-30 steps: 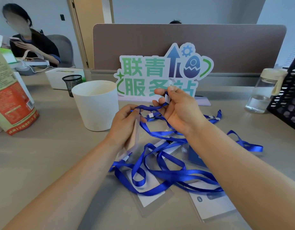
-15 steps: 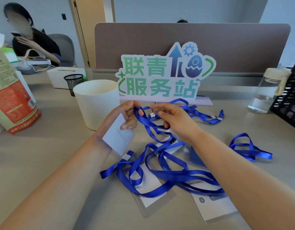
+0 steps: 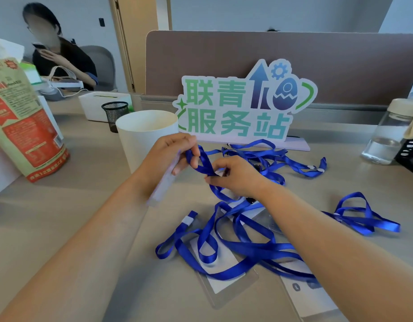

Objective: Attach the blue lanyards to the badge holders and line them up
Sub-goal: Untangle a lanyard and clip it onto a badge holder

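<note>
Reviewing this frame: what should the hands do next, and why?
Likely bring the end of the blue lanyard pinched by the right hand to the top of the badge holder gripped by the left hand and clip it on: they are close, but no join shows yet.

I take this for an office. A long grey desk (image 3: 61, 217) runs under my view, closed off at 12 o'clock by a brown partition screen (image 3: 270, 66) with 1 cut-out sign (image 3: 242, 105) standing before it. At 10 o'clock a person (image 3: 61, 59) sits in a grey office chair (image 3: 103, 63) (phone in hand). A black mesh pen cup (image 3: 114, 115) stands near 11 o'clock.
</note>
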`<state>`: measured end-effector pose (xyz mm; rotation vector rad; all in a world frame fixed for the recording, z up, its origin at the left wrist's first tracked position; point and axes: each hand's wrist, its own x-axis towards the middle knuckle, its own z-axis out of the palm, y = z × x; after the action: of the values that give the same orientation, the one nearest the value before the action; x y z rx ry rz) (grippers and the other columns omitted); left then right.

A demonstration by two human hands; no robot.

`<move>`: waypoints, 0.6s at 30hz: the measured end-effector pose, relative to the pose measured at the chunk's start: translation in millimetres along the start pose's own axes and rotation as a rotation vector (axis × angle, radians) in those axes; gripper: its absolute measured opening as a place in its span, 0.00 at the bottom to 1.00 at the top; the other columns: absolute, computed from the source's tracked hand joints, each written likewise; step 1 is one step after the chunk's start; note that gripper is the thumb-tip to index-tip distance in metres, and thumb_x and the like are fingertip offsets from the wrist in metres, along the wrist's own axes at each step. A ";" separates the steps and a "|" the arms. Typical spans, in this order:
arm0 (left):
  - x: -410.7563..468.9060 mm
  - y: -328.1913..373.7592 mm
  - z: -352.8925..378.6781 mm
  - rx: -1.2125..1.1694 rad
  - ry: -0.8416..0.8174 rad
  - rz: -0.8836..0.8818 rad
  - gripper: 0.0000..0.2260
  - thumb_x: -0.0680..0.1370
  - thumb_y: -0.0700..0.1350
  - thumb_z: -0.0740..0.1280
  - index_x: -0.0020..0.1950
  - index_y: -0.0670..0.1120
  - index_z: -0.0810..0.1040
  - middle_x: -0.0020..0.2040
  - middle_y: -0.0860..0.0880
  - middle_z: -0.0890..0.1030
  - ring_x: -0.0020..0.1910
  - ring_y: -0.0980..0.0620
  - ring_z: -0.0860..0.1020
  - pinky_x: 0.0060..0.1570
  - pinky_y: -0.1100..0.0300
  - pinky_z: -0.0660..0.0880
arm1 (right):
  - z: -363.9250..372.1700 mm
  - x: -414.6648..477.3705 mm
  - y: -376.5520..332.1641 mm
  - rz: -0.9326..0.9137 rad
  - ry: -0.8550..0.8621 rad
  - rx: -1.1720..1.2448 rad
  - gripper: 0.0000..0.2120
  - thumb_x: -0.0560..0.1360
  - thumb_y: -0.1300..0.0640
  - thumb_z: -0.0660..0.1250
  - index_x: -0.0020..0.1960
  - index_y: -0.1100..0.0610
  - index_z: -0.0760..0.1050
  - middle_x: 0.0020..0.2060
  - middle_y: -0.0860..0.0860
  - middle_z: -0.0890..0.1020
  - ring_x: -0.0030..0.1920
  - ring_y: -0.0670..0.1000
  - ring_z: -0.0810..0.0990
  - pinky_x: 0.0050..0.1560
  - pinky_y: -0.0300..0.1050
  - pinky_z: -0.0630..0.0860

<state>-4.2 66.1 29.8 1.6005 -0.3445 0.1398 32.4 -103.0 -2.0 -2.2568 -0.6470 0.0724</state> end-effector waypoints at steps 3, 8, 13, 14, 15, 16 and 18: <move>3.0 -6.1 -9.6 0.092 0.206 0.062 0.15 0.79 0.39 0.58 0.32 0.42 0.73 0.28 0.45 0.75 0.20 0.59 0.65 0.27 0.70 0.64 | -4.9 2.5 -2.5 0.002 0.033 0.060 0.08 0.73 0.57 0.70 0.36 0.52 0.76 0.28 0.39 0.75 0.28 0.32 0.71 0.35 0.23 0.66; 1.7 -30.3 -33.1 0.302 0.370 0.042 0.11 0.75 0.43 0.65 0.33 0.46 0.77 0.29 0.56 0.78 0.34 0.62 0.74 0.44 0.67 0.70 | 0.7 12.1 -13.0 -0.033 0.114 0.218 0.06 0.72 0.60 0.71 0.43 0.50 0.76 0.34 0.48 0.79 0.33 0.39 0.75 0.37 0.24 0.71; -4.4 -33.9 -55.8 0.475 0.511 0.071 0.13 0.79 0.45 0.61 0.36 0.51 0.78 0.39 0.56 0.79 0.40 0.61 0.76 0.41 0.69 0.69 | 16.3 26.8 -29.1 -0.135 0.253 0.273 0.08 0.74 0.60 0.67 0.47 0.47 0.78 0.37 0.49 0.80 0.38 0.45 0.77 0.40 0.27 0.72; -6.5 -34.7 -60.5 0.529 0.540 0.096 0.13 0.80 0.47 0.60 0.36 0.51 0.78 0.41 0.54 0.78 0.41 0.58 0.75 0.41 0.66 0.68 | 18.8 31.2 -33.2 -0.140 0.293 0.280 0.08 0.75 0.60 0.67 0.46 0.47 0.78 0.37 0.49 0.80 0.38 0.45 0.77 0.40 0.28 0.72; -8.6 -36.3 -65.3 0.563 0.577 0.115 0.14 0.80 0.49 0.59 0.37 0.50 0.78 0.42 0.52 0.78 0.41 0.55 0.74 0.41 0.65 0.67 | 20.8 36.3 -37.9 -0.146 0.334 0.288 0.08 0.75 0.60 0.67 0.44 0.47 0.78 0.37 0.48 0.80 0.38 0.45 0.77 0.39 0.28 0.72; -10.4 -38.0 -69.7 0.575 0.621 0.132 0.15 0.80 0.52 0.59 0.38 0.49 0.78 0.41 0.52 0.77 0.41 0.53 0.74 0.40 0.63 0.67 | 21.8 42.1 -43.7 -0.157 0.372 0.296 0.08 0.74 0.60 0.67 0.44 0.47 0.78 0.36 0.46 0.80 0.38 0.44 0.77 0.39 0.28 0.73; -12.7 -40.4 -78.7 0.568 0.710 0.137 0.19 0.76 0.61 0.56 0.34 0.49 0.74 0.36 0.54 0.74 0.38 0.52 0.72 0.37 0.59 0.65 | 22.0 55.7 -57.6 -0.196 0.445 0.310 0.08 0.74 0.61 0.67 0.43 0.48 0.78 0.35 0.42 0.79 0.36 0.40 0.76 0.41 0.28 0.73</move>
<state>5.5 146.8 -7.4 1.9526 0.1611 0.9522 50.8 -28.9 30.9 -1.8173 -0.5655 -0.3896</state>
